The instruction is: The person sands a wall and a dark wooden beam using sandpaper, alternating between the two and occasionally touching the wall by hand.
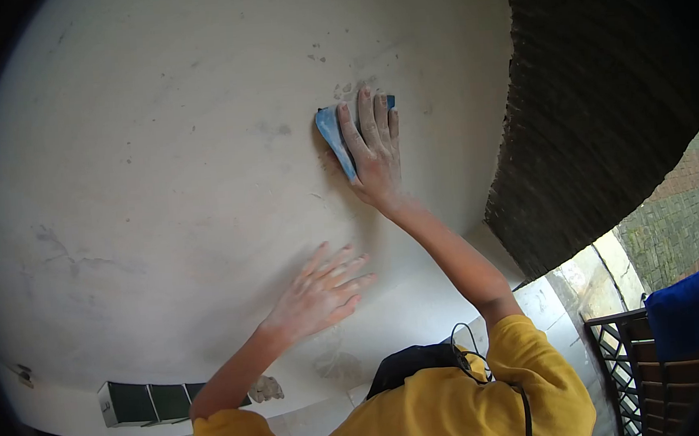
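My right hand [377, 155] presses a blue sheet of sandpaper [332, 135] against the pale wall [200, 164]. Its dusty fingers point upward over the sheet, whose left edge curls out beside the index finger and whose top right corner shows between the fingertips. Lower down and to the left, my left hand [319, 294] is open beside the wall, fingers spread, powdered with white dust and holding nothing. Small grey chips and scuffs mark the wall just above the sandpaper.
A dark, rough-textured surface [593, 104] borders the wall on the right. Below stand a green-panelled box [131, 403] at the left and a dark slatted bench [660, 374] with blue cloth [680, 315] at the right. Pale tiles [540, 302] cover the floor.
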`<state>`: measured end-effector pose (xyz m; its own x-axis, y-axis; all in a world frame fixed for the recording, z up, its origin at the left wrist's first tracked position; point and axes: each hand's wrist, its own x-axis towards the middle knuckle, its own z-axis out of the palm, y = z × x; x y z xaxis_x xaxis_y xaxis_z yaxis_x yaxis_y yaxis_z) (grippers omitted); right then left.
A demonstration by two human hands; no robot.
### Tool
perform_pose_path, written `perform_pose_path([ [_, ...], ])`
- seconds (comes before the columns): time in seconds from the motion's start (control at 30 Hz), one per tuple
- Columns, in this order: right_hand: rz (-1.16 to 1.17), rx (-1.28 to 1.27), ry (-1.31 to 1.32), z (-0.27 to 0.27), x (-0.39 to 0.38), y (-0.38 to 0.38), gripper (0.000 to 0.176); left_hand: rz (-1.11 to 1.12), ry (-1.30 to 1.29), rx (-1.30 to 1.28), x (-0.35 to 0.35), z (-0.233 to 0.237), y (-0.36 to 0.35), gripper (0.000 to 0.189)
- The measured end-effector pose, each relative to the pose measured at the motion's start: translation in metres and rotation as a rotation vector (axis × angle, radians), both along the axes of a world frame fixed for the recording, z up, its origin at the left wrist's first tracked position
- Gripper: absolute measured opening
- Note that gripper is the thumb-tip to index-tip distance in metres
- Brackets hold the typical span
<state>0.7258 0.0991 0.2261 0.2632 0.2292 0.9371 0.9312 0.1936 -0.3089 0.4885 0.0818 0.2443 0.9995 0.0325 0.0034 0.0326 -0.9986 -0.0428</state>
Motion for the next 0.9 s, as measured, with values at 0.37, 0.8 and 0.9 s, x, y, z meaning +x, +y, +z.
perform_pose_path([
  [0.37,-0.063,-0.049,-0.405,0.047,-0.004,0.009,0.058,0.616,-1.018,0.724,-0.178,0.026,0.099,0.051],
  [0.8,0.368,-0.615,-0.119,-0.031,-0.045,-0.076,0.061,0.636,-1.006,0.823,-0.156,0.035,0.107,0.057],
  [0.9,0.582,-0.739,-0.031,-0.079,-0.075,-0.091,0.052,0.673,-0.858,0.732,-0.087,0.081,0.077,0.064],
])
